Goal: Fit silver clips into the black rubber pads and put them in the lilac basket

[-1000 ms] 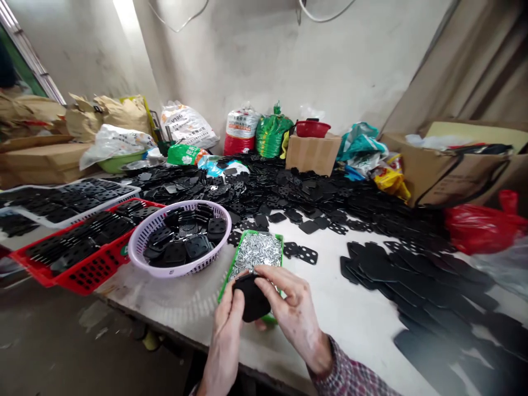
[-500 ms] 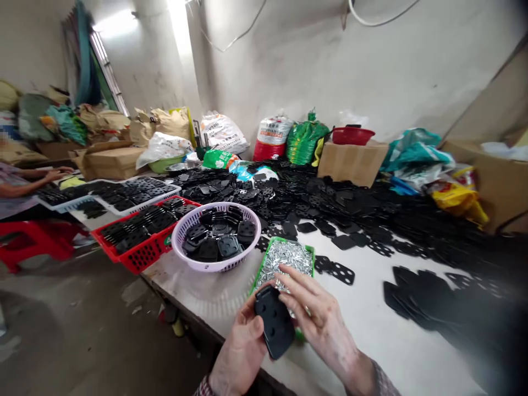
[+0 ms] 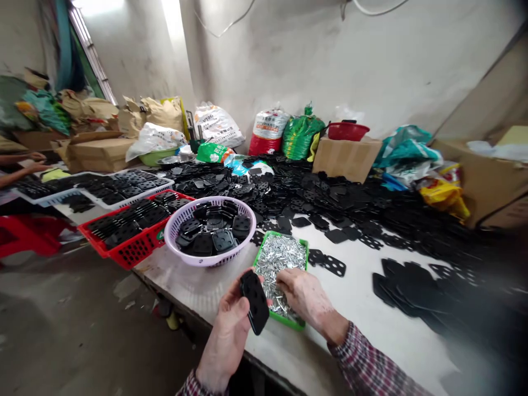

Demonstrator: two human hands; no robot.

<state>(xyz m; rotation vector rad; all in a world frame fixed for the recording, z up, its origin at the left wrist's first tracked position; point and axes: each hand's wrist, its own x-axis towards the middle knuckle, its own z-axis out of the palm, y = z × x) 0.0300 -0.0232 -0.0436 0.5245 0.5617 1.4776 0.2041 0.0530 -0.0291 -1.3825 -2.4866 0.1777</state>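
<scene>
My left hand (image 3: 229,322) is closed round a black plate (image 3: 254,301) with rounded corners and several holes, held tilted above the table's front edge. It looks thick, perhaps more than one layer. To its right, my right hand (image 3: 307,297) dips into a green tray (image 3: 306,258) full of small silvery metal pins (image 3: 278,256). Its fingers are drawn together among the pins; what lies between the fingertips is hidden.
Left of the tray stand a lilac basket (image 3: 169,242) and a red crate (image 3: 124,258), both holding black plates. A large heap of black plates (image 3: 342,201) spreads across the table's back. Stacked dark plates (image 3: 412,289) lie right. A co-worker's hands (image 3: 35,162) show far left.
My right hand has left the black plate and moved down into the pins. My left hand, still holding the plate, has shifted a little left and up.
</scene>
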